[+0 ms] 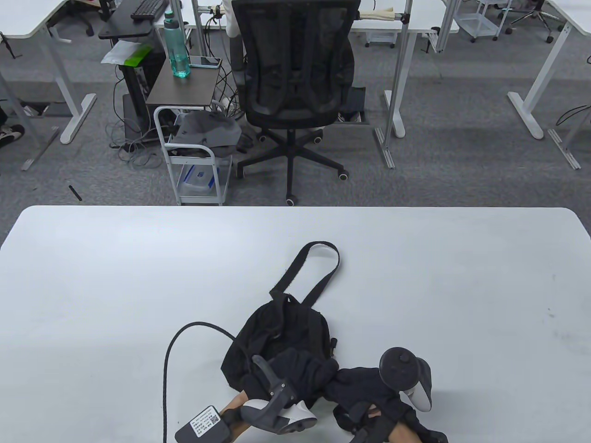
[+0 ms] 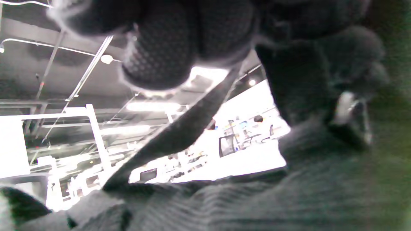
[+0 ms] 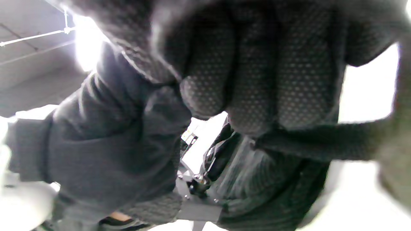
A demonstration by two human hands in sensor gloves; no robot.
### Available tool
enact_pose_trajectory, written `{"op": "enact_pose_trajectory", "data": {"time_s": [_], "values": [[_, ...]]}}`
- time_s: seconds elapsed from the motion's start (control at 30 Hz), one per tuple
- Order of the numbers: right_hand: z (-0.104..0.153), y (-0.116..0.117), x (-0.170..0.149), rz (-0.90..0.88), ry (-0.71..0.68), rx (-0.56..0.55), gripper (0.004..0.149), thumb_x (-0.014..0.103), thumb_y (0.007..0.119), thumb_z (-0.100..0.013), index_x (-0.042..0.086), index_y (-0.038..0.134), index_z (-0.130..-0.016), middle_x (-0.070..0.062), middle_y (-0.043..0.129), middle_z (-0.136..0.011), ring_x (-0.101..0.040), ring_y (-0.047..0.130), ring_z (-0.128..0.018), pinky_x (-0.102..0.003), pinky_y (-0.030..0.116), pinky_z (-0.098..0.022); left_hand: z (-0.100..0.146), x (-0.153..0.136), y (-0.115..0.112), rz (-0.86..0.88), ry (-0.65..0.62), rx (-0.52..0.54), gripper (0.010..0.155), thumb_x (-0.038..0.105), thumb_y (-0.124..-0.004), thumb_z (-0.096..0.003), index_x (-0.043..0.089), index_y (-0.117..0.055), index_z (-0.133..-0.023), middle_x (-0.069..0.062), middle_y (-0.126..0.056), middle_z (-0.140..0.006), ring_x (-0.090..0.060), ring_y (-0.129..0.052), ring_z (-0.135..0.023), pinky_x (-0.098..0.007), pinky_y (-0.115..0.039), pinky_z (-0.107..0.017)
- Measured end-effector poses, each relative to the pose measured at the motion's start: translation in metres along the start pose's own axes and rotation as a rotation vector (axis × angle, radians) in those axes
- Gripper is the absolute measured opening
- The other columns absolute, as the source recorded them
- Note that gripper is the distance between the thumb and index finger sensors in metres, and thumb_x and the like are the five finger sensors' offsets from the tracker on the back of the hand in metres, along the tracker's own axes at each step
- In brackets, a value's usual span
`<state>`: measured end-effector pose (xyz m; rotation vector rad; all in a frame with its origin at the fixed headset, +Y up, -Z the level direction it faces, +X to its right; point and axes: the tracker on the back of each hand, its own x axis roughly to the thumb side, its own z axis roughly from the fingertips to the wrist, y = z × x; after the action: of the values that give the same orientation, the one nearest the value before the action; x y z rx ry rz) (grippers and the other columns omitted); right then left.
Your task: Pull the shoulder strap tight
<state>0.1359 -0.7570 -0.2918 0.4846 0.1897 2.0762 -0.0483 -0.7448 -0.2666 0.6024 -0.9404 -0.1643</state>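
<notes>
**Backpack and both hands at the table's near edge**

On the white table [image 1: 115, 277], near its front edge, a black backpack [image 1: 277, 337] is seen lying flat, with one shoulder strap [image 1: 318, 265] looped out across the tabletop toward the far side. A black cable [image 1: 175, 350] curves over the surface to the left of the bag. Beyond the table, grey carpet [image 1: 461, 138] is laid, and a black mesh chair [image 1: 295, 69] is parked facing away. White desks [image 1: 27, 18] are ranged around the room.

A white cart [image 1: 194, 170] stands left of the chair; grey cloth is piled on its upper shelf and a clear box is kept on the lower one. A blue-green bottle [image 1: 177, 46] and a phone [image 1: 204, 61] are set on a small dark stand above the cart.

The left hand [image 1: 277, 392] is placed against the bag's near edge, its fingers [image 2: 160, 54] curled over dark fabric; in the left wrist view a strap is stretched taut just below them, though whether it is actually pinched cannot be told. The right hand [image 1: 397, 397] is at the bag's near right corner, and in the right wrist view its fingers [image 3: 257, 86] are closed round a dark band of strap.
</notes>
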Motion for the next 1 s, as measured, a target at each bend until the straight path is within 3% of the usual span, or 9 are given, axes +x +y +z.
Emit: {"op": "enact_pose_trajectory", "data": {"time_s": [0.4,0.57,0.63,0.7,0.83,1.0], "values": [[-0.002,-0.002,-0.004,-0.026,0.035,0.054,0.037,0.033,0.085,-0.043,0.003,0.104,-0.053,-0.016,0.11,-0.05,-0.036,0.108,-0.038,-0.056,0.082,-0.041,0.004,-0.023,-0.015,0.009,0.042,-0.064,0.065,0.046,-0.054,-0.0322,0.033,-0.058,-0.095,0.014,-0.097,-0.052,-0.012,-0.102,-0.046,-0.03,-0.085,-0.034],[-0.002,0.001,-0.008,-0.027,0.064,0.086,0.04,0.032,0.088,-0.042,0.003,0.099,-0.066,-0.021,0.103,-0.067,-0.043,0.102,-0.054,-0.06,0.076,-0.048,0.005,-0.02,-0.009,-0.028,0.045,-0.054,0.064,0.045,-0.056,-0.0329,0.03,-0.059,-0.095,0.014,-0.097,-0.052,-0.012,-0.103,-0.046,-0.029,-0.086,-0.034],[-0.002,0.0,-0.007,-0.022,0.061,0.072,0.047,0.038,0.087,-0.042,0.002,0.096,-0.071,-0.022,0.099,-0.072,-0.043,0.1,-0.058,-0.06,0.075,-0.049,0.004,-0.016,-0.003,-0.01,0.035,-0.031,0.064,0.046,-0.056,-0.033,0.03,-0.059,-0.095,0.013,-0.098,-0.052,-0.012,-0.103,-0.046,-0.03,-0.086,-0.034],[-0.002,0.0,-0.006,-0.041,0.046,0.055,0.047,0.041,0.086,-0.043,0.003,0.098,-0.068,-0.021,0.102,-0.068,-0.042,0.102,-0.055,-0.059,0.076,-0.048,0.003,-0.01,0.0,0.002,0.022,-0.015,0.064,0.046,-0.057,-0.0329,0.03,-0.059,-0.095,0.012,-0.098,-0.052,-0.013,-0.103,-0.046,-0.03,-0.086,-0.034],[-0.001,0.001,-0.003,-0.023,0.029,0.027,0.039,0.037,0.085,-0.043,0.005,0.102,-0.057,-0.018,0.107,-0.056,-0.039,0.106,-0.044,-0.057,0.08,-0.044,0.0,0.002,0.002,-0.018,-0.009,-0.003,0.064,0.046,-0.056,-0.0326,0.029,-0.06,-0.095,0.013,-0.098,-0.051,-0.013,-0.103,-0.045,-0.03,-0.086,-0.034],[-0.002,0.002,-0.002,-0.016,0.027,0.037,0.037,0.034,0.085,-0.043,0.004,0.103,-0.054,-0.017,0.109,-0.052,-0.037,0.107,-0.04,-0.056,0.082,-0.042,0.001,0.0,-0.004,0.0,-0.012,-0.018,0.065,0.046,-0.054,-0.0321,0.031,-0.059,-0.095,0.013,-0.098,-0.052,-0.013,-0.102,-0.046,-0.031,-0.085,-0.035]]}}
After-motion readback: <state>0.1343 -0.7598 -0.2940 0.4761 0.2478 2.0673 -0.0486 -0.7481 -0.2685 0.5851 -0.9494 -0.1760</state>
